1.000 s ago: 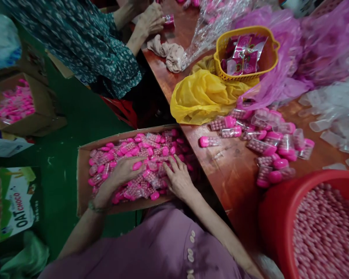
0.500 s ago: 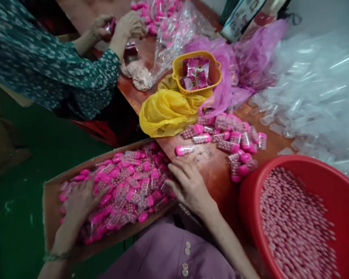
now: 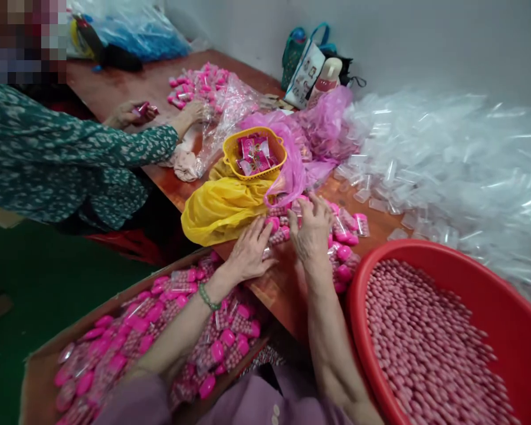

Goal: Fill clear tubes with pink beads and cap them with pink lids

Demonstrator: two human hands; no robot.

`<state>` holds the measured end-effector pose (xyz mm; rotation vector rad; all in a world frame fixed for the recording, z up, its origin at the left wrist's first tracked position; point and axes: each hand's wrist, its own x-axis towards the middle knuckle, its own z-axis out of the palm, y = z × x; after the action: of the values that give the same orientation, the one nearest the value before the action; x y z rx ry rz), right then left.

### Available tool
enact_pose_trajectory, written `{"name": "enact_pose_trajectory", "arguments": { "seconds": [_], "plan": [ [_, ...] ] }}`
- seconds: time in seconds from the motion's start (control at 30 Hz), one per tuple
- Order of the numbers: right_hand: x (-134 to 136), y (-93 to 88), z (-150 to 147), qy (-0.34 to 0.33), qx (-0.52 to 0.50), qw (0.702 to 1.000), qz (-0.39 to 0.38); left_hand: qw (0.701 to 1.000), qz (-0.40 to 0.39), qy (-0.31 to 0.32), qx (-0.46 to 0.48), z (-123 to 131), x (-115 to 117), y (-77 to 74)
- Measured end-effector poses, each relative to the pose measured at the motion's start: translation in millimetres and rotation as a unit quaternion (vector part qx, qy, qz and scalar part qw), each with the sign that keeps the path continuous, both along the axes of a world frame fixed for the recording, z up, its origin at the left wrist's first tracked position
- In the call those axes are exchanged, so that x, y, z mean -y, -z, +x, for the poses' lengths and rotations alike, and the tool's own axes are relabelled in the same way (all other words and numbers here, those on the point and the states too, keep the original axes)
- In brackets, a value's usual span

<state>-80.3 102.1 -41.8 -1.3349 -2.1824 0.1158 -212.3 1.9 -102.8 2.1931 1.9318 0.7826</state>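
Observation:
Clear, pink-capped bottles of pink beads [image 3: 343, 254] lie in a pile on the reddish table. At the pile's left side is my left hand [image 3: 251, 251], palm down, fingers spread against the nearest bottles. Over the middle of the pile my right hand [image 3: 312, 227] rests with its fingers apart, touching bottles. Neither hand has a bottle visibly gripped. Below my left forearm, a cardboard box [image 3: 42, 378] holds many more such bottles. A red tub [image 3: 363, 301] with loose pink beads stands to the right of my right forearm.
A yellow bag [image 3: 225, 209], a yellow basket [image 3: 254, 174] of pink packets and a purple bag [image 3: 327, 124] lie beyond my hands. Clear plastic pieces [image 3: 446, 159] are heaped at right. At left, a person in a green patterned sleeve [image 3: 128, 141] handles small items near more bottles.
My left hand has moved from the box up to the table. My right hand has moved forward from the table's edge onto the bottle pile. The camera view has shifted.

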Motion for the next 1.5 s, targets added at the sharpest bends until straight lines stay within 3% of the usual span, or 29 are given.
{"name": "enact_pose_trajectory", "arguments": {
  "seconds": [0.13,0.23,0.47,0.63,0.8,1.07,1.23,1.37,1.5],
  "plan": [
    [-35.8,-12.3,1.7,0.073,0.020,0.995,-0.062,0.999,-0.029,-0.032,-0.030,2.7,-23.2,-2.8],
    [-49.5,-4.1,1.4,0.050,0.057,0.989,-0.131,0.994,-0.049,-0.080,-0.052,8.0,-35.6,-7.3],
    [-30.9,17.6,13.2,-0.006,0.114,0.991,-0.071,0.994,-0.025,-0.109,-0.015,19.4,-34.3,-5.7],
    [0.0,24.5,21.6,-0.105,0.120,0.985,-0.061,0.991,0.016,-0.128,0.043,31.7,-2.8,0.3],
    [25.0,36.1,26.8,-0.167,0.074,0.982,-0.051,0.985,-0.023,-0.167,0.022,39.5,28.5,-0.7],
    [38.3,53.8,25.7,-0.201,-0.017,0.979,0.009,0.983,0.022,-0.179,0.041,40.1,42.4,10.1],
    [55.5,66.9,14.1,-0.253,-0.046,0.965,0.053,0.970,0.056,-0.225,0.069,42.6,65.2,14.3],
    [89.2,72.7,-9.6,-0.291,-0.069,0.952,0.061,0.955,0.101,-0.261,0.093,30.9,98.1,22.6],
    [142.3,80.8,-38.4,-0.342,-0.054,0.937,0.038,0.938,0.149,-0.300,0.092,8.1,158.1,44.0]
  ]
}}
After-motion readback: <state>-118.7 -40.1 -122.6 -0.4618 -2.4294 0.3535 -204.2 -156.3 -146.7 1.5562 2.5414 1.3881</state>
